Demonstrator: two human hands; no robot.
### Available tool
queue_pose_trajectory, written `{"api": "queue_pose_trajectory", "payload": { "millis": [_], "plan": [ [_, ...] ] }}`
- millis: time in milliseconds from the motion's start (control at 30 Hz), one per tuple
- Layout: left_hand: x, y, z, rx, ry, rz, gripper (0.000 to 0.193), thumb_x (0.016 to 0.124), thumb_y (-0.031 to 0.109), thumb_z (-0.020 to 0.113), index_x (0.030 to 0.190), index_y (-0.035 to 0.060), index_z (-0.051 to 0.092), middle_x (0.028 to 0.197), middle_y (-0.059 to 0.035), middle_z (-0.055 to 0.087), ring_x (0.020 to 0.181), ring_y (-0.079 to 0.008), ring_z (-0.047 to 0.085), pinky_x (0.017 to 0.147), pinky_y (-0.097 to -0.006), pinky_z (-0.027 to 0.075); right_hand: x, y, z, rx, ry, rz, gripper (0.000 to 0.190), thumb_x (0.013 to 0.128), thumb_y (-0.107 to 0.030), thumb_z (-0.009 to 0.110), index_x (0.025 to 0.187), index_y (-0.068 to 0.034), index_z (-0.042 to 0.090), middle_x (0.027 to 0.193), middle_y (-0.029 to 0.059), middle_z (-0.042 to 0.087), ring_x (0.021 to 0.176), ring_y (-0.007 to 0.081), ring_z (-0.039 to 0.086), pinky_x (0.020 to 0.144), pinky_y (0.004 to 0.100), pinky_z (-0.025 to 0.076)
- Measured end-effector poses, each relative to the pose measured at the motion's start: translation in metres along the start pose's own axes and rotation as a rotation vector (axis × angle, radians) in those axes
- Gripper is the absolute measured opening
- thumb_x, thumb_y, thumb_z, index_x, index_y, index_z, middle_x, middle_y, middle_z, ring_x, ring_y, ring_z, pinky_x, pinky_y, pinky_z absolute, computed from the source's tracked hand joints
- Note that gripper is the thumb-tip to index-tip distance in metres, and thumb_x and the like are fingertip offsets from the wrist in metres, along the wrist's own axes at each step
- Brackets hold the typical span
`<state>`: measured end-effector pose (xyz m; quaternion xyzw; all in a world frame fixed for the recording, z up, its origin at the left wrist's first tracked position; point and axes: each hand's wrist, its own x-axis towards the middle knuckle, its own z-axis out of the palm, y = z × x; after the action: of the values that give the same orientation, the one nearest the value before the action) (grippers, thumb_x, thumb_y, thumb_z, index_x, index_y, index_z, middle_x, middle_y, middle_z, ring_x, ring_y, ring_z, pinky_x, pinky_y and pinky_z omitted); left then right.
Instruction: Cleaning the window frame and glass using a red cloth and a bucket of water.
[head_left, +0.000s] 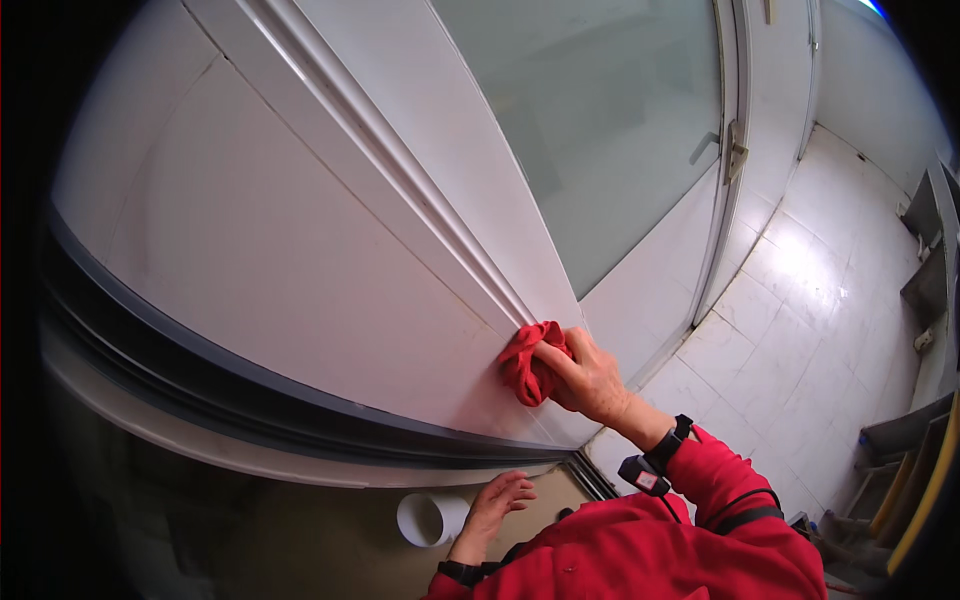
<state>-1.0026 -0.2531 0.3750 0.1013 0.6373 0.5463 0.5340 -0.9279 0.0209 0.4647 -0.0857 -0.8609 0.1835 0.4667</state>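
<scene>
My right hand grips a bunched red cloth and presses it against the lower end of the white door frame. The frame meets white wall tiles at this spot. My left hand hangs lower down with its fingers apart and nothing in them. Beside its wrist, a white hollow cylinder shows its open end; whether it is a pipe or a container I cannot tell. Dark straps circle both wrists, and the right one carries a small black device.
A white door with a frosted glass panel and a lever handle stands beyond the frame. A dark sliding track curves along the left. Glossy floor tiles lie at right, with grey shelving along the far side.
</scene>
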Motion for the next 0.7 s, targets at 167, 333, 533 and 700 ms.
{"api": "queue_pose_trajectory", "payload": {
  "millis": [167,333,533,700],
  "plan": [
    [0.003,0.000,0.003,-0.024,-0.002,0.039,0.029,0.092,0.024,0.051,0.115,0.0062,0.051,0.102,-0.0079,0.060,0.091,-0.0176,0.062,0.075,-0.0256,0.046,0.096,-0.030,-0.042,-0.038,0.178,-0.223,0.049,0.066,-0.012,0.070,0.112,-0.013,0.053,0.085,0.0074,0.045,0.072,0.0200,0.051,0.055,0.0301,0.045],
    [-0.001,-0.015,-0.002,-0.085,0.066,0.015,0.026,0.092,0.020,0.051,0.114,0.0062,0.053,0.101,-0.0082,0.061,0.091,-0.0203,0.063,0.074,-0.0273,0.048,0.037,0.002,-0.008,-0.062,0.105,-0.145,0.053,0.062,-0.014,0.073,0.111,-0.016,0.054,0.079,0.0060,0.044,0.067,0.0189,0.050,0.046,0.0306,0.042],
    [0.000,-0.025,0.000,-0.077,0.022,-0.004,0.029,0.091,0.023,0.054,0.114,0.0063,0.054,0.099,-0.0069,0.062,0.089,-0.0185,0.063,0.072,-0.0269,0.048,-0.045,0.024,0.015,-0.067,-0.123,0.072,0.051,0.067,-0.017,0.072,0.115,-0.018,0.054,0.080,0.0061,0.046,0.069,0.0196,0.052,0.048,0.0299,0.045],
    [0.002,-0.024,0.001,-0.068,0.039,0.024,0.028,0.092,0.023,0.051,0.114,0.0059,0.053,0.102,-0.0071,0.060,0.089,-0.0174,0.062,0.074,-0.0259,0.046,0.051,-0.006,-0.026,-0.118,0.018,-0.153,0.046,0.072,-0.011,0.063,0.116,-0.020,0.053,0.078,0.0052,0.043,0.067,0.0197,0.050,0.046,0.0293,0.042]
  ]
}}
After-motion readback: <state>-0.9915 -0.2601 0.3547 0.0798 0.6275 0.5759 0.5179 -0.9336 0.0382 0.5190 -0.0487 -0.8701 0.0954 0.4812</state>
